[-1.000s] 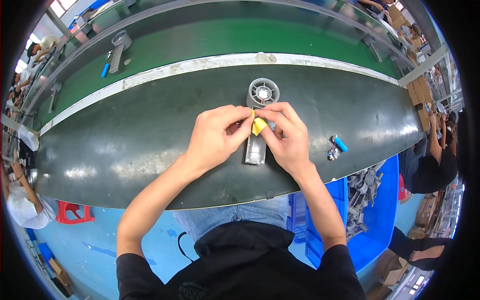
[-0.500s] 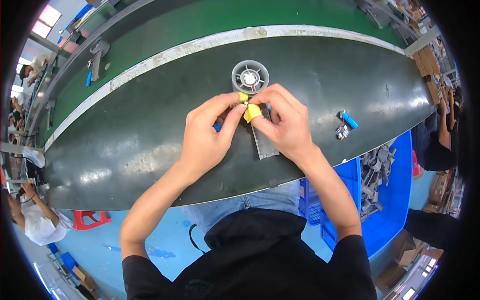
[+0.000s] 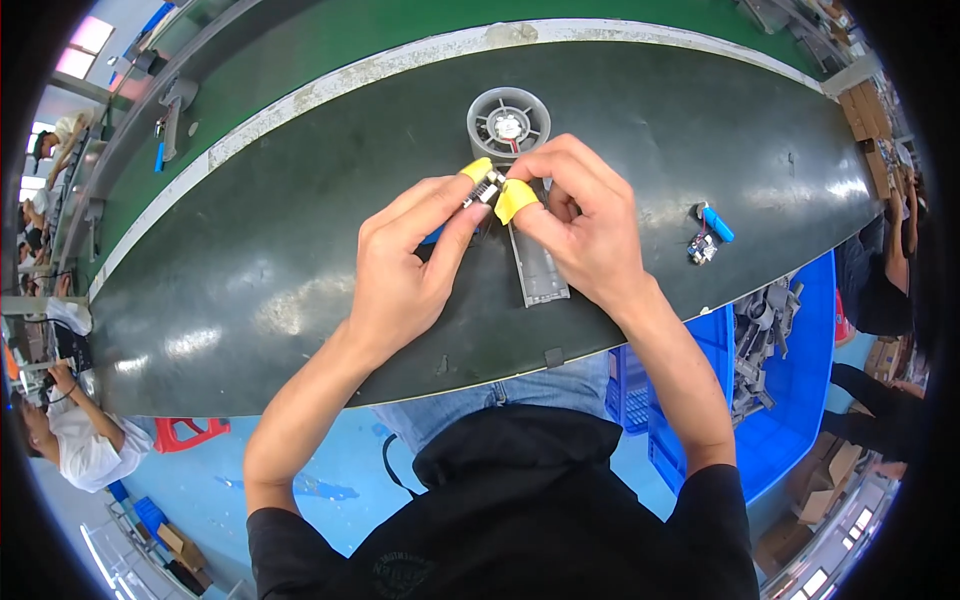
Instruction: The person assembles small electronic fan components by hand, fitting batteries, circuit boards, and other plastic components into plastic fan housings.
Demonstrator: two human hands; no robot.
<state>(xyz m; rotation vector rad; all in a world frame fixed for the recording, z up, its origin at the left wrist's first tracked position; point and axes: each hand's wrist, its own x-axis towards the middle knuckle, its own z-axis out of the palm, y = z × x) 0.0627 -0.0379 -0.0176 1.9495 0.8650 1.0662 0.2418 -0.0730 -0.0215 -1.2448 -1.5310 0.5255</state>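
Between its thumb and forefinger, my left hand (image 3: 405, 255) pinches a small circuit board (image 3: 484, 190). My right hand (image 3: 590, 225) closes its yellow-covered fingertips at the board's right end; what lies between them is hidden. Yellow covers also show on a left fingertip. Just beyond the hands stands a grey round fan-like housing (image 3: 508, 122) with spokes and a white centre. Its long grey handle shell (image 3: 540, 270) runs toward me beneath the right hand. A blue cylindrical cell (image 3: 436, 235) is partly hidden behind my left fingers.
On the dark green table (image 3: 250, 290), a blue cell with a small circuit board (image 3: 703, 247) lies to the right. A blue bin (image 3: 800, 400) of grey plastic parts stands below the right edge. A white strip (image 3: 330, 88) crosses the far side. Other people sit at both sides.
The small circuit board now shows more plainly between my fingertips, tilted upward. Both hands remain close together. The whole view has shifted slightly.
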